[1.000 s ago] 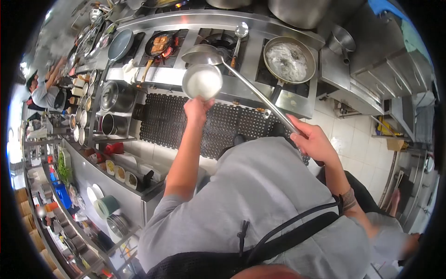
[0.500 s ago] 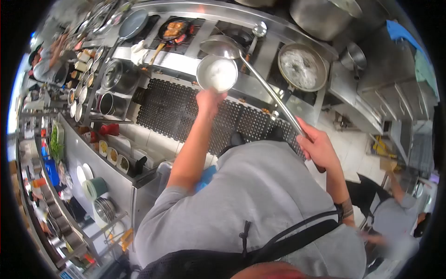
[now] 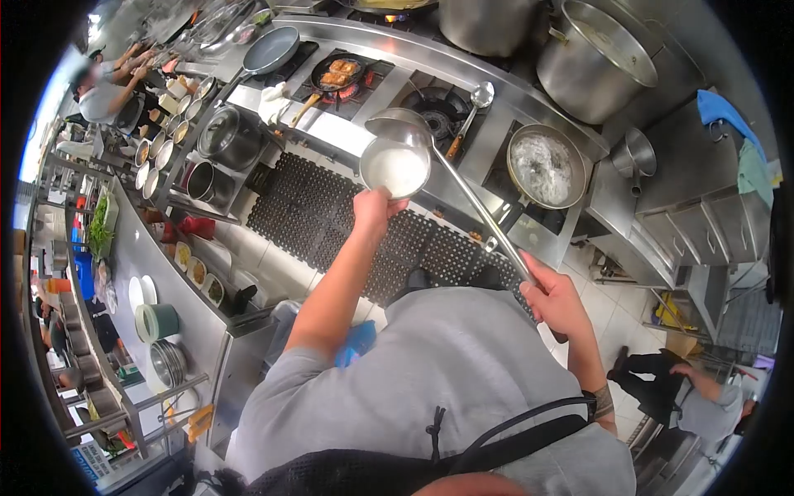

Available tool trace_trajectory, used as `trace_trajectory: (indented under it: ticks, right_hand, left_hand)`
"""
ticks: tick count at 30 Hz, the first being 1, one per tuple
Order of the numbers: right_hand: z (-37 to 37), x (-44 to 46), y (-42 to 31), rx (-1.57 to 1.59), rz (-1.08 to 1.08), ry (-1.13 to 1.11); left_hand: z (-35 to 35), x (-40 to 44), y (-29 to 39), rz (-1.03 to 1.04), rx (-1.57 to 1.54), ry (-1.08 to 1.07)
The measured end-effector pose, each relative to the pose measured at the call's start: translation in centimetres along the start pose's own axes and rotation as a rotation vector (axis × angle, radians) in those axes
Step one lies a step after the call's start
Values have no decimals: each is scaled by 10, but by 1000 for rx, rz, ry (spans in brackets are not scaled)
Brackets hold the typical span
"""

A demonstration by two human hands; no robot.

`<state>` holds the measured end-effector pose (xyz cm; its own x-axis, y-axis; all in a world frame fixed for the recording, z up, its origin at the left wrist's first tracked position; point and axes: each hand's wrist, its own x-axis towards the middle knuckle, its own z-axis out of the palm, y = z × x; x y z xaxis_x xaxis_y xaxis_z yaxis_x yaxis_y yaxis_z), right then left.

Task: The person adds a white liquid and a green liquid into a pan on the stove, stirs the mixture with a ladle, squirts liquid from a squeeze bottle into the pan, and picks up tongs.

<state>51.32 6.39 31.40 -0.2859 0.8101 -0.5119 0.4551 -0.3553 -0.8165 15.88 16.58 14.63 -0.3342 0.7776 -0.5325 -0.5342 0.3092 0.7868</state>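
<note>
My left hand (image 3: 377, 212) grips the near rim of a round bowl (image 3: 394, 169) with white contents. In my right hand (image 3: 552, 291) is the end of a long metal ladle (image 3: 473, 198). Its deep cup is tilted at the bowl's far rim; whether the two touch I cannot tell. Both are held in front of the stove's edge. On the right burner, nearest the ladle, a pan (image 3: 546, 166) holds bubbling clear liquid. A metal spoon with a wooden handle (image 3: 455, 147) lies across the stove beside an unoccupied burner (image 3: 438, 116).
A black frying pan (image 3: 337, 74) with browned food sits on a lit burner, near a grey pan (image 3: 271, 50). Large pots (image 3: 595, 66) stand behind. Perforated black matting (image 3: 331, 223) covers the floor. A steel counter (image 3: 186, 298) is left; a co-worker (image 3: 711, 397) is right.
The view has shifted, so the stove shows farther right and more of the back pots appears. Bowl and ladle keep nearly the same arrangement. The co-worker on the right has changed posture.
</note>
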Motion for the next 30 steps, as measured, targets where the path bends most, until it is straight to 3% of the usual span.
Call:
trace_trajectory:
  ticks: [6,11,16,18,21,24,28,30]
  right_hand:
    - [1,-1,-5,-9,-15,21]
    - [4,-1,2,69,-5,46]
    - [2,-7,1,90,2,47]
    - [4,-7,4,92,-17,47]
    - [4,-9,1,90,-35,38]
    - [3,-11,-4,86,5,45]
    - [7,-13,-2,98,8,58]
    - [4,-13,-4,74,39,60]
  left_hand:
    - [-1,-8,20,54,25,10]
    - [-2,-7,9,-34,-1,-8]
    - [-6,-11,11,71,-1,27]
    - [-6,-15,11,-14,91,-57]
    - [-7,8,-1,47,-12,-109]
    - [-8,4,3,-7,6,16]
    - [3,-15,-9,-57,75,-83]
    - [15,-6,-21,-80,-41,-82]
